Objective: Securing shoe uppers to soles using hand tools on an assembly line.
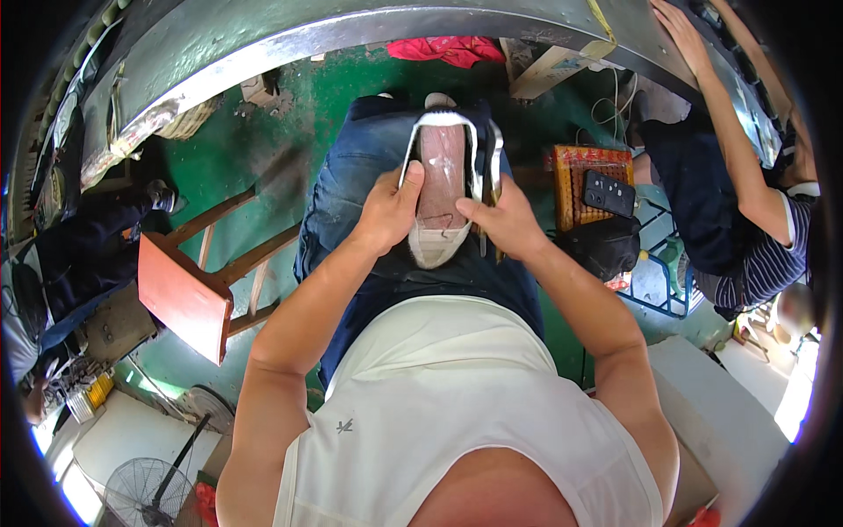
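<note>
On my lap, between both hands, lies a shoe [442, 176] turned sole up. Its pinkish-brown bottom faces me, pale upper material edges it, and its cream toe end points toward my belly. My left hand [391, 206] is closed around its left side, thumb pressed on the rim. On the opposite side, my right hand [509, 220] is closed, its thumb touching the bottom near the toe. Against that palm stands a long shiny metal hand tool [495, 149], pincer-like; its lower part is partly hidden by the fingers.
A long metal-edged workbench [351, 35] curves across the far side. At left stands a wooden stool [186, 294]; at right, a woven-top seat [575, 180] bears a black case [608, 193]. A co-worker [746, 228] sits beyond it. A fan [149, 492] is at lower left.
</note>
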